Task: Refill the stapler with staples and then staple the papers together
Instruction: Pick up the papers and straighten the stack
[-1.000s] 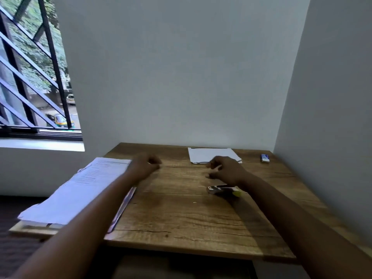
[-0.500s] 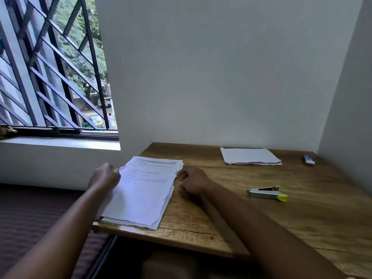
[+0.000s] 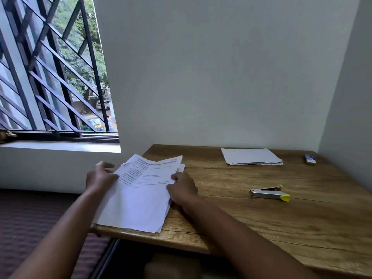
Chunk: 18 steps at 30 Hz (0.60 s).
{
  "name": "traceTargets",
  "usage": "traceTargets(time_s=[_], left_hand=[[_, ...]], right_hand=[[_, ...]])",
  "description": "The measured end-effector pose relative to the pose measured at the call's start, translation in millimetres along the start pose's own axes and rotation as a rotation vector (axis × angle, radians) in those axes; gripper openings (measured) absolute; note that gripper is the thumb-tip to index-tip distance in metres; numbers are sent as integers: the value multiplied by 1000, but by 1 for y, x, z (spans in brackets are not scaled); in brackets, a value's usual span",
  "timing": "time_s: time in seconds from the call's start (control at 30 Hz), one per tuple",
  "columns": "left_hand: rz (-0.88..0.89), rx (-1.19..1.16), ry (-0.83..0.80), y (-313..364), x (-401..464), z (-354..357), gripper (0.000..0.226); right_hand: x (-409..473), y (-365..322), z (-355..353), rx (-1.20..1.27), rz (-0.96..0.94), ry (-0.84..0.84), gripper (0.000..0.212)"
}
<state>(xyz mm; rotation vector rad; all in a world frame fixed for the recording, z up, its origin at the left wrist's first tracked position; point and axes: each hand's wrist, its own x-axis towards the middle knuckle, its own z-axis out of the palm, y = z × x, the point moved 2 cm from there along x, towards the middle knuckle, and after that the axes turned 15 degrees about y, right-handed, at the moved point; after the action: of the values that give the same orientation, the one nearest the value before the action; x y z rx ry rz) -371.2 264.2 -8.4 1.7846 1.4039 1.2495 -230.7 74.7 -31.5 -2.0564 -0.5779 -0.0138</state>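
The printed stack of papers (image 3: 141,190) hangs over the table's (image 3: 261,228) left edge, the left hand (image 3: 99,175) curled on its left side and the right hand (image 3: 182,189) pinching its right side, so loose sheets could fan out or slide off the edge if either grip slackens. The stapler (image 3: 269,193) lies well apart to the right, with nothing between. A second paper pile (image 3: 250,156) and a small blue box (image 3: 310,159), perhaps staples, sit by the wall.

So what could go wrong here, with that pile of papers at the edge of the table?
The printed paper stack hangs over the wooden table's left edge, so sheets might slide to the floor if the left hand or right hand slips. The sheets look fanned and uneven, so stapling could miss some pages. The stapler lies apart to the right.
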Motion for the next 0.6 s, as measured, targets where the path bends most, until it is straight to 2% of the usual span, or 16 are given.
traceTargets(time_s=[0.1,0.27,0.4,0.47,0.6], left_hand=[[-88,-156,-44,0,3,-3,41],[-241,-534,-131,17,8,-7,45],[-170,-611,-269,46,-8,4,31],[-135,-669,-361,65,-21,14,34],[7,-721,-438,100,-56,32,38]], right_hand=[[3,1,-6,326,103,48,39],[20,0,-33,663,215,95,35],[35,2,-75,611,63,144,38],[40,6,-100,594,31,161,39],[51,23,-148,571,9,162,37]])
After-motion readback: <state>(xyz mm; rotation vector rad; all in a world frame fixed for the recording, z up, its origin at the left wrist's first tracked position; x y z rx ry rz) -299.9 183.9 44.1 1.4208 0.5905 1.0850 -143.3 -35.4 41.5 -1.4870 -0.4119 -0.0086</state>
